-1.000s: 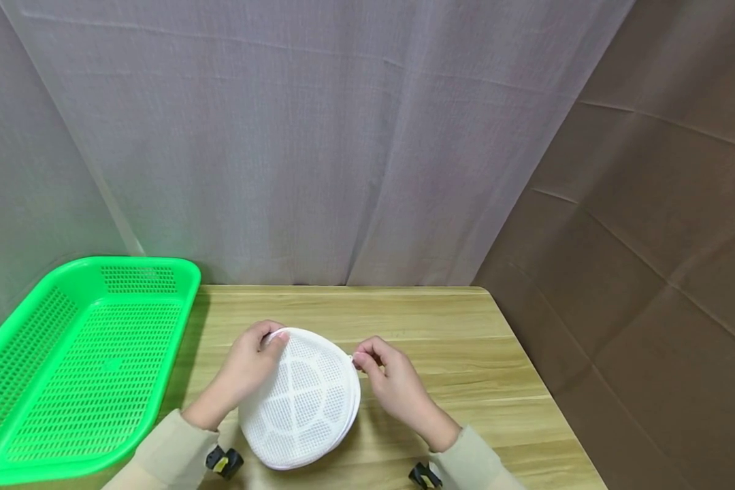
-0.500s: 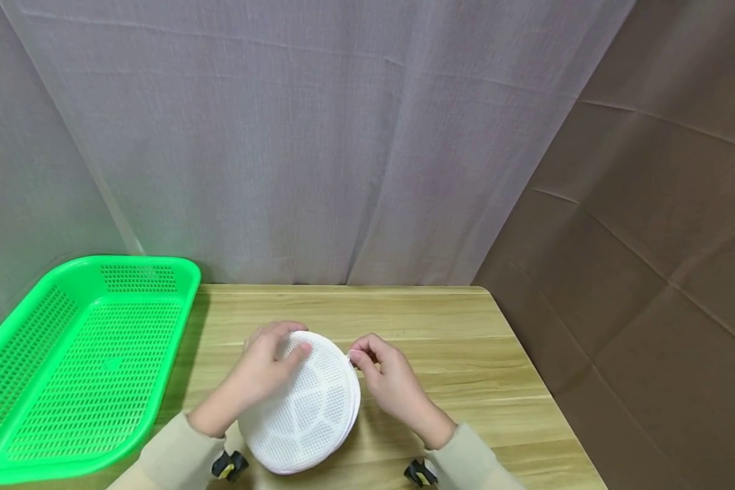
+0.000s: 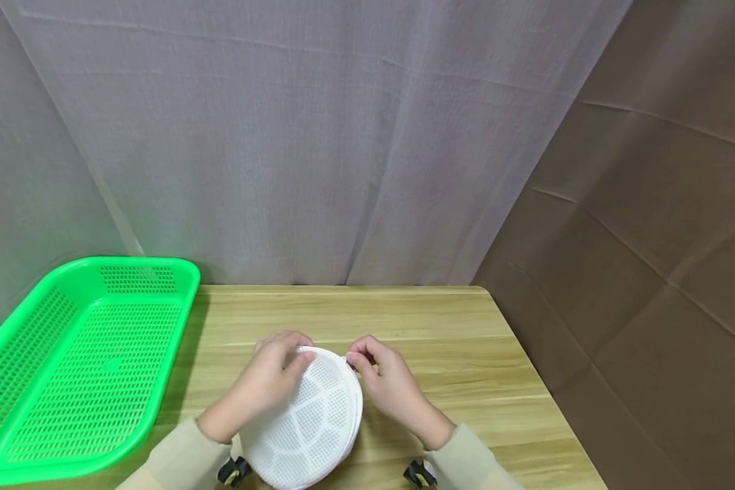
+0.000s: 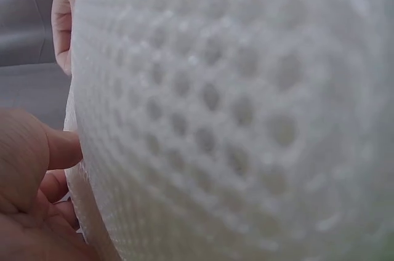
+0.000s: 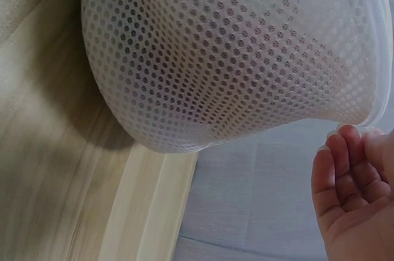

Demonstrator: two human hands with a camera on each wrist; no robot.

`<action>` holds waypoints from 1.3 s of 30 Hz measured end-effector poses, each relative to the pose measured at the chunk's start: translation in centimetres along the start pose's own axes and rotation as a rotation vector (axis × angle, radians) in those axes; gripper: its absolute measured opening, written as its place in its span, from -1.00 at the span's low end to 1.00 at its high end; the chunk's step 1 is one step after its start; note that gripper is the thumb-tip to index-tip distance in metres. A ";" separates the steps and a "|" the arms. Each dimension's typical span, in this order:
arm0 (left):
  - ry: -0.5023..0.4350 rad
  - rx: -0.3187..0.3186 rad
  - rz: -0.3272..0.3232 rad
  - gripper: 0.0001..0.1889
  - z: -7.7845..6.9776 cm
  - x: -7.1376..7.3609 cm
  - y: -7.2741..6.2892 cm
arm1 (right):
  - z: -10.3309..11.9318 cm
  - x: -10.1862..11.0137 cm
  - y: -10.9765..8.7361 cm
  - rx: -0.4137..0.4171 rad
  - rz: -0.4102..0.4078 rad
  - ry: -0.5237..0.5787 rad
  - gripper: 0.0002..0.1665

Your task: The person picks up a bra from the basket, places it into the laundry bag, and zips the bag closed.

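Observation:
A round white mesh laundry bag (image 3: 309, 422) is held tilted over the near part of the table. Its honeycomb mesh fills most of the left wrist view, close and blurred. My left hand (image 3: 274, 373) grips the bag's upper left edge, thumb on the face and the other fingers behind it. At the upper right rim, my right hand (image 3: 387, 381) pinches a small white tab, seemingly the zipper pull, between thumb and forefinger. In the right wrist view a zipper band (image 5: 381, 45) runs along the rim down to the right fingertips. The tab itself is mostly hidden by them.
A green perforated plastic basket (image 3: 107, 367) stands on the left side of the wooden table (image 3: 404, 309). Grey cloth (image 3: 282, 150) hangs behind the table, and brown cloth (image 3: 649, 224) closes off the right side.
The left hand has shifted right along the bag's edge and regripped it. The bag has sunk and turned slightly toward the near edge. The right hand keeps pinching the tab, a little further left.

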State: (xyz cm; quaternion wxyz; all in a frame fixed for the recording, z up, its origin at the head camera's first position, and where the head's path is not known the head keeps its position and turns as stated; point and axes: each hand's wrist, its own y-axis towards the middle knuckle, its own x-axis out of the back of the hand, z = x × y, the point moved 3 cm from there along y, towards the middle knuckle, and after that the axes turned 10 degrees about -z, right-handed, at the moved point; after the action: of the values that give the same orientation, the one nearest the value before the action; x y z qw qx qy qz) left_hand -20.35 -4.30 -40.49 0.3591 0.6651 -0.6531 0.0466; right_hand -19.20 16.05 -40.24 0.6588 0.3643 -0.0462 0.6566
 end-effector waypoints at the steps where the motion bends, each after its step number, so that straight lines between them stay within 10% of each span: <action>1: -0.001 0.006 -0.001 -0.90 0.1 0.0 0.0 | 0.0 0.0 0.0 -0.003 0.004 -0.003 -0.92; 39: -0.019 0.184 -0.073 -0.86 3.4 2.0 0.9 | -0.7 -0.1 -0.5 0.014 0.022 -0.025 -0.92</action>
State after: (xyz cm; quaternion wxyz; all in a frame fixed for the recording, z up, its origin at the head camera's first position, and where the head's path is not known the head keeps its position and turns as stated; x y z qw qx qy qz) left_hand -22.23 -7.73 -41.54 0.2917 0.7190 -0.6247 0.0872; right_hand -19.08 16.42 -40.99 0.6483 0.3766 -0.0540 0.6596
